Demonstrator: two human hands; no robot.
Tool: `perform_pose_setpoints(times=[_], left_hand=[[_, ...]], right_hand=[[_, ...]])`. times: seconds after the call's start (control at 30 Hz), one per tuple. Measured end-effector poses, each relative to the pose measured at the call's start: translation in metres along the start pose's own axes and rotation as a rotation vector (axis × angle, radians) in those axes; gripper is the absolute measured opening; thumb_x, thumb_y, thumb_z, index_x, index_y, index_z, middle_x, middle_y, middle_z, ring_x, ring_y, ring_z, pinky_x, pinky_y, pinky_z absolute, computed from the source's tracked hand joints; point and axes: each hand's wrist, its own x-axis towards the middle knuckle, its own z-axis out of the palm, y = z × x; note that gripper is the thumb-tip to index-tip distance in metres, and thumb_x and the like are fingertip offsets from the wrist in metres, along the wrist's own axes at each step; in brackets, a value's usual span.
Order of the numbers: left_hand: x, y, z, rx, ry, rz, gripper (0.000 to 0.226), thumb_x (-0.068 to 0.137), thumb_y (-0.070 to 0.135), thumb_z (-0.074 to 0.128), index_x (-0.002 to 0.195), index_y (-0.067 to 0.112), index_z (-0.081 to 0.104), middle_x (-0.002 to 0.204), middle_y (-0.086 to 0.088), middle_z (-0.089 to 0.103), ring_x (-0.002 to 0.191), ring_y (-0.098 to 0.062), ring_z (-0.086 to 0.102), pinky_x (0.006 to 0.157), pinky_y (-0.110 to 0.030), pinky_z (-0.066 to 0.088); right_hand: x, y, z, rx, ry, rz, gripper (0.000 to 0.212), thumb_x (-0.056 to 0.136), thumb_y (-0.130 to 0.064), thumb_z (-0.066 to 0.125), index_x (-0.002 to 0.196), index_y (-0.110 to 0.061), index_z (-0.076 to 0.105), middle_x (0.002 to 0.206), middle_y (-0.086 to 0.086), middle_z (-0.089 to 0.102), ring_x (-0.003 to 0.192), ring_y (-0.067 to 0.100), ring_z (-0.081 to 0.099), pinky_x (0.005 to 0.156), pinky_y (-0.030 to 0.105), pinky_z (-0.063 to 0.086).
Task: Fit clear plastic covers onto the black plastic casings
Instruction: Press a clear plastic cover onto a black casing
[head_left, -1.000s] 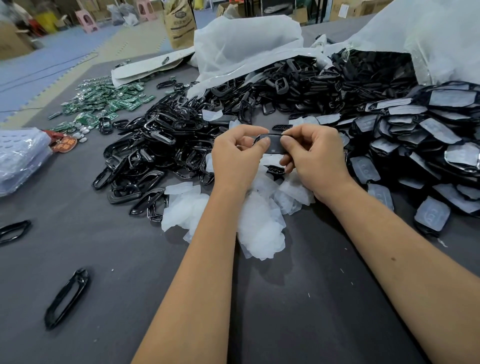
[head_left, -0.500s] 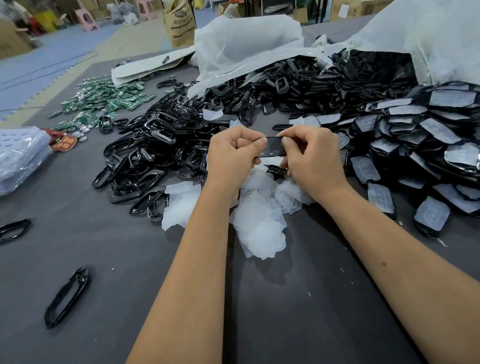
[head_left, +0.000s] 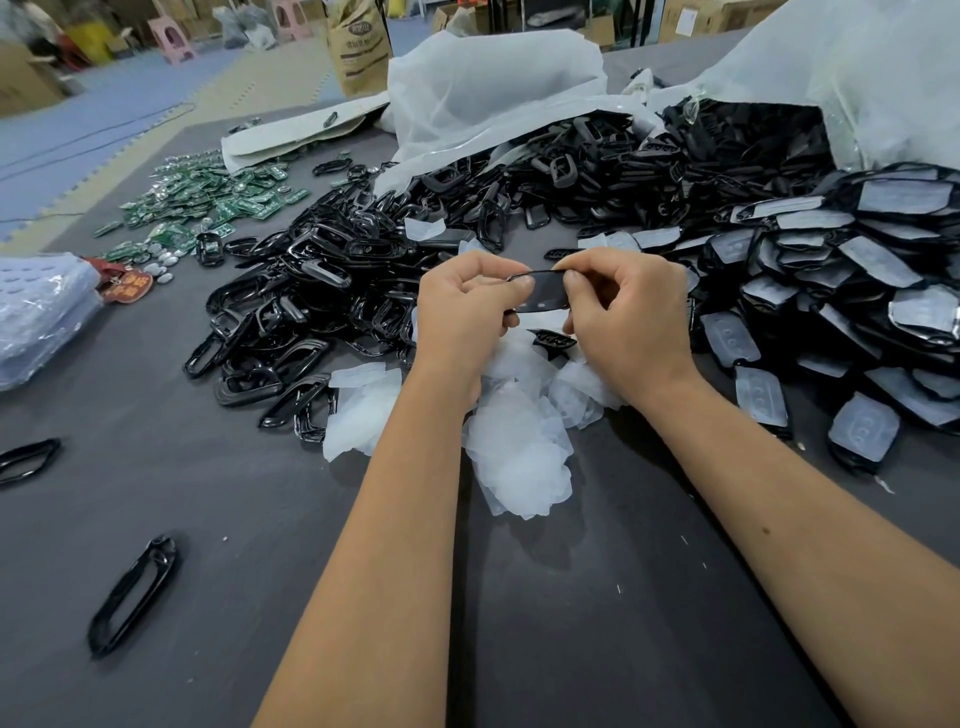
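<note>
Fingers of both hands pinch 1 black casing (head_left: 543, 293) just above the middle of the frame: the left hand (head_left: 465, 317) grips its left end with the thumb on top, and the right hand (head_left: 628, 317) closes thumb and forefinger on its upper right corner. Neither hand is free. The casing's long axis runs left to right between the 2 hands, roughly level, with its broad face turned toward the camera. Faint pale marks show on that face, but I cannot tell whether a clear cover already sits on it.

That side-to-side lie is what the next press depends on, as I judge it: each thumb sits at 1 end, so pressure can be worked along the length from both sides, and neither hand is clearly nearer.

Directly below the hands, nearer the camera, lies a loose heap of clear plastic covers (head_left: 514, 447) on the grey table (head_left: 571, 623). A single black frame (head_left: 135, 592) lies alone at the lower left.

Beyond the hands, to the left of centre, spreads a pile of bare black casings (head_left: 311, 306). At the right of the frame is a stack of casings with covers fitted (head_left: 857, 291), so much of the job looks done already. Farther back, in the upper left, green circuit boards (head_left: 208, 202) are scattered, and white plastic bags (head_left: 493, 88) rise along the top.
</note>
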Motion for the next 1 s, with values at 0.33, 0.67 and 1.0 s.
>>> perform_pose_setpoints(times=[0.33,0.67,1.0], left_hand=[[0.0,0.001,-0.003,-0.056,-0.018,-0.024,0.018,0.089,-0.004,0.07,0.08,0.01,0.072,0.062,0.0,0.061,0.053,-0.011,0.05,0.052,-0.019,0.041],[0.003,-0.003,-0.005,0.072,0.001,0.141,0.012,0.088,-0.001,0.075,0.092,0.01,0.077,0.067,-0.014,0.058,0.059,-0.018,0.054,0.06,-0.02,0.047],[0.008,0.001,-0.014,-0.271,0.021,-0.122,0.009,0.092,-0.004,0.07,0.097,0.0,0.075,0.071,-0.005,0.064,0.056,-0.009,0.052,0.054,-0.016,0.044]], right_hand=[[0.002,0.004,0.001,0.128,-0.06,0.1,0.019,0.095,-0.003,0.061,0.099,-0.009,0.079,0.068,-0.003,0.069,0.062,0.02,0.071,0.064,0.039,0.06],[0.0,0.004,0.002,0.031,-0.044,0.069,0.013,0.095,-0.007,0.065,0.104,-0.011,0.074,0.07,-0.002,0.071,0.063,0.017,0.07,0.07,0.04,0.06],[-0.001,0.009,0.006,-0.094,-0.139,-0.227,0.027,0.094,-0.023,0.077,0.118,-0.011,0.076,0.119,0.007,0.061,0.104,0.016,0.057,0.084,0.021,0.048]])
